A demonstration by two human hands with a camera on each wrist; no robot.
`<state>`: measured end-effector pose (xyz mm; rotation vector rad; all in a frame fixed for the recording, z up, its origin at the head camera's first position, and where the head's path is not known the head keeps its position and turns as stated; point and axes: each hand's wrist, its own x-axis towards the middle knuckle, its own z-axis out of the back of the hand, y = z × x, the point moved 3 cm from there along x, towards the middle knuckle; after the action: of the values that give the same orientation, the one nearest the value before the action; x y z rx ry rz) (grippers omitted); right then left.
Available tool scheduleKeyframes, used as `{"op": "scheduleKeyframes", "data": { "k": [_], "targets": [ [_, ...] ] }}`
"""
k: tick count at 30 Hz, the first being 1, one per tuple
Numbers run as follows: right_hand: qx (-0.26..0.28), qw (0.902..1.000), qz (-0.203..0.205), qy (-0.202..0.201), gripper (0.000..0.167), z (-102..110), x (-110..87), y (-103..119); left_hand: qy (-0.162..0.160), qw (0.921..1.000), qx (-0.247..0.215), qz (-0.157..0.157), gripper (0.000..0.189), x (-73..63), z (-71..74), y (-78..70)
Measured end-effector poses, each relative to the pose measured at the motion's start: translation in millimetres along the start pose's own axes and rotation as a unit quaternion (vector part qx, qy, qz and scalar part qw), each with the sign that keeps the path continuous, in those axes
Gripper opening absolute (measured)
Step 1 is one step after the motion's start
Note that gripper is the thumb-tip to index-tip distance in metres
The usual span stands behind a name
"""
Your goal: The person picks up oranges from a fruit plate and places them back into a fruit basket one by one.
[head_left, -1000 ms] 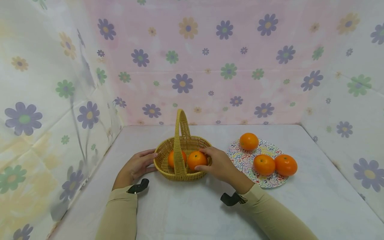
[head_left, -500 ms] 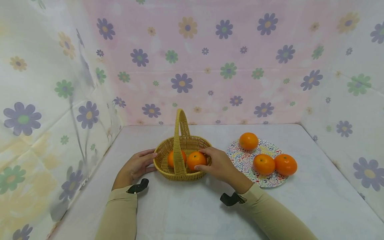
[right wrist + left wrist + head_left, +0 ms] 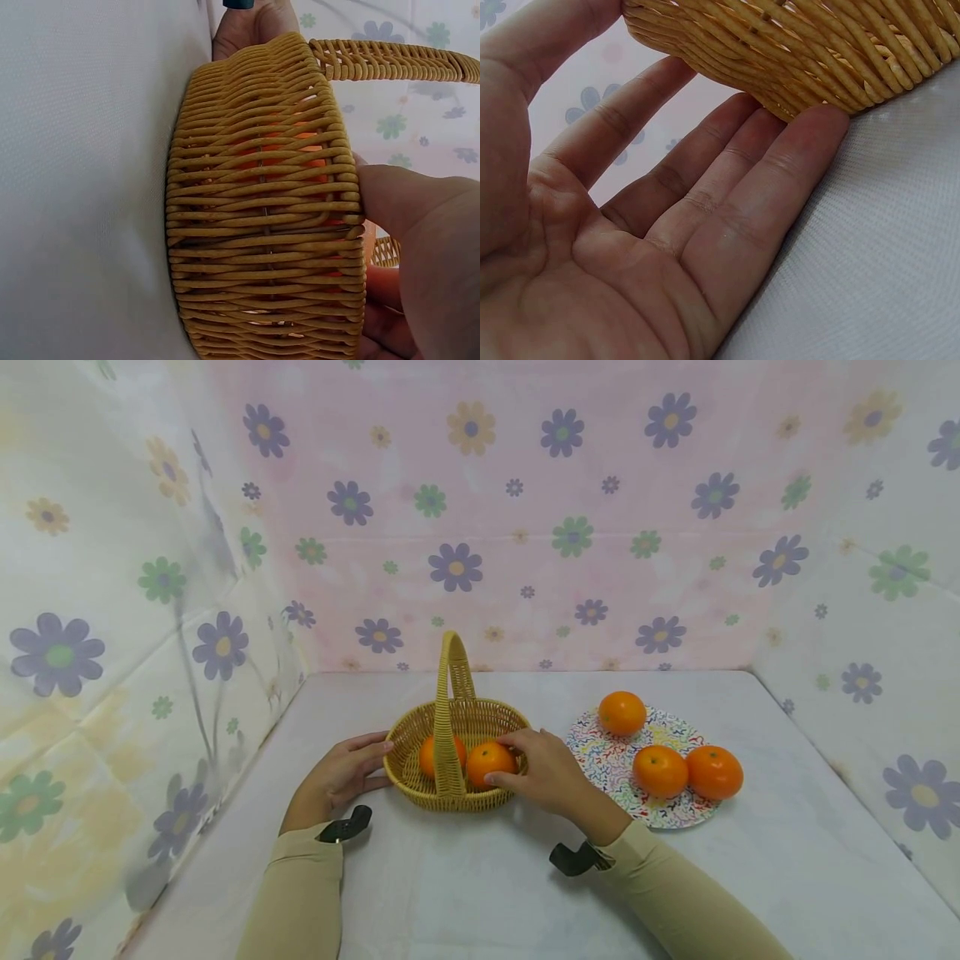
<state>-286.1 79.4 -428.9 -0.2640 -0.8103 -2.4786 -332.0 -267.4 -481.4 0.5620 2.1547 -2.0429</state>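
Note:
A yellow wicker basket (image 3: 408, 793) with a tall arched handle stands on the table and holds two oranges. The left orange (image 3: 427, 759) sits partly behind the handle. Around the right orange (image 3: 486, 766), my right hand (image 3: 553, 774) has its thumb and fingers, reaching over the basket's right rim. In the right wrist view the wicker wall (image 3: 262, 187) hides most of the fruit. At the basket's left end, my left hand (image 3: 341, 781) touches the side. Its fingers (image 3: 735, 225) extend fairly straight against the weave in the left wrist view.
Right of the basket lies a round plate (image 3: 600, 768) with a multicoloured pattern. One orange (image 3: 622, 713) is at its back edge, another orange (image 3: 660, 772) farther forward, and a third orange (image 3: 715, 772) at its right edge. Flowered cloth walls (image 3: 525, 527) surround the white table.

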Motion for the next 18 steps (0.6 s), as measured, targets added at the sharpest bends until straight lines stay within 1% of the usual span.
{"op": "scheduleKeyframes", "data": {
  "k": [5,9,13,18],
  "targets": [
    [-0.002,0.9999,-0.004,0.016,0.061,0.5,0.4,1.2,0.001,1.0,0.003,0.003,0.07,0.0,0.6,-0.3],
    [0.008,0.9996,-0.008,0.026,0.059,0.3,1.2,1.2,0.002,1.0,0.004,-0.002,0.069,-0.2,-0.1,-0.4],
    [0.018,0.9993,-0.012,0.029,0.058,0.1,1.5,0.3,0.003,0.9999,0.006,-0.008,0.069,-0.5,-0.9,-0.3],
    [0.018,0.9993,-0.014,0.032,0.058,0.1,1.7,-0.3,0.003,1.0,0.003,-0.007,0.068,0.8,-0.7,0.8]
  ]
}}
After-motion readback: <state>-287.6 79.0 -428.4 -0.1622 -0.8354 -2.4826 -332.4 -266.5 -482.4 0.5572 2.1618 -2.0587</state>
